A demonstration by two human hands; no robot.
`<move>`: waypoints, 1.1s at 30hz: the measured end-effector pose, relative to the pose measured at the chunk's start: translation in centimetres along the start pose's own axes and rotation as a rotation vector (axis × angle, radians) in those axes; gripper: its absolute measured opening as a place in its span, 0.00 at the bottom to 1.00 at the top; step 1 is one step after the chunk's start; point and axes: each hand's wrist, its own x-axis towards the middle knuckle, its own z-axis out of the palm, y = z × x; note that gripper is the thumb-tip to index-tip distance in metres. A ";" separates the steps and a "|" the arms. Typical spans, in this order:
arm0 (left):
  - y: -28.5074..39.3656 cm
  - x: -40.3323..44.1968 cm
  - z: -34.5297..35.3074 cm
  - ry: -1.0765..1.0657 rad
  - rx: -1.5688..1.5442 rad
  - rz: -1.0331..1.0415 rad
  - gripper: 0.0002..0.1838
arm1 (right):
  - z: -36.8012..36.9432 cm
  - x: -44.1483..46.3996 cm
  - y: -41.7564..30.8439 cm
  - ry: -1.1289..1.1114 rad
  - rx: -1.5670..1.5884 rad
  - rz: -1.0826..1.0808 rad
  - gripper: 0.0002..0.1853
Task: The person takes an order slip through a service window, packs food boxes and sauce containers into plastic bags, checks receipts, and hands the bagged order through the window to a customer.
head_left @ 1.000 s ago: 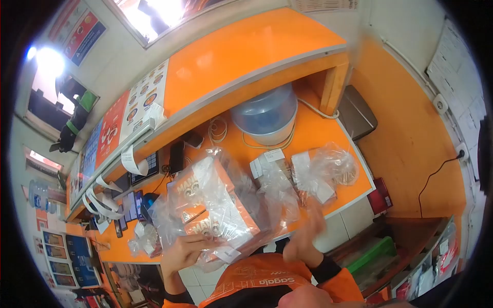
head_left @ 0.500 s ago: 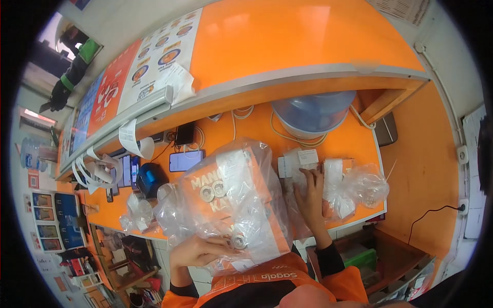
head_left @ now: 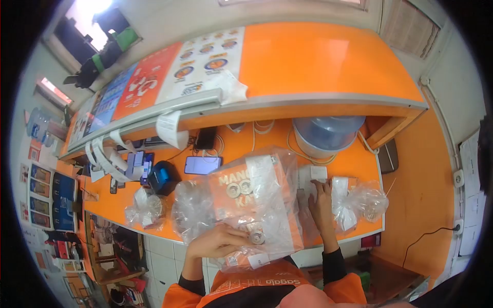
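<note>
A large orange food box (head_left: 246, 197) in a clear plastic bag leans at the counter's front edge. My left hand (head_left: 220, 240) is closed on its lower left side, fingers curled against the plastic. To the right of the box, my right hand (head_left: 322, 205) lies with fingers spread on a second bagged package (head_left: 305, 197), mostly hidden behind the box. A small white label (head_left: 318, 173) shows just beyond my right fingertips. Farther right sits another knotted clear bag (head_left: 367, 203) around an orange and white box (head_left: 343, 192).
On the orange counter (head_left: 246, 137) lie a lit phone (head_left: 203, 165), a dark blue device (head_left: 163, 177) and a small bagged item (head_left: 146, 208). A lidded blue tub (head_left: 328, 133) stands beneath the raised shelf (head_left: 328, 61). Curled paper receipts (head_left: 171, 129) hang from the shelf edge.
The camera view has shifted, so the counter appears lower and further right. My left hand stays on the large bagged box, and my right hand stays on the package beside it.
</note>
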 end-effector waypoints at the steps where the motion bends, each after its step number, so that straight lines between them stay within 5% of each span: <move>1: 0.1 0.1 0.0 -0.013 -0.015 -0.002 0.11 | 0.1 -0.2 0.0 0.024 -0.076 -0.010 0.23; 7: -0.5 0.2 0.8 0.094 -0.036 0.222 0.10 | 0.8 1.9 1.5 0.055 0.011 -0.002 0.17; 14: -0.2 -0.5 1.0 0.044 -0.039 0.164 0.11 | -0.5 3.8 2.7 0.092 0.234 -0.040 0.12; 20: -0.3 -1.0 1.6 0.083 -0.036 0.250 0.12 | -5.2 4.3 -0.6 0.468 0.427 -0.066 0.10; 24: -0.9 -1.0 2.0 0.112 -0.016 0.325 0.13 | -15.1 3.7 -8.9 0.345 0.388 -0.167 0.10; 26: -2.1 -0.5 2.3 0.122 0.002 0.366 0.13 | -18.2 2.2 -18.8 0.443 0.378 -0.160 0.09; 28: -2.5 -0.2 2.5 0.089 0.012 0.402 0.13 | -20.1 3.2 -25.1 0.315 0.344 -0.325 0.08; 33: -3.7 0.5 3.4 0.213 0.022 0.455 0.15 | -14.3 9.0 -40.8 -0.124 0.521 -0.439 0.09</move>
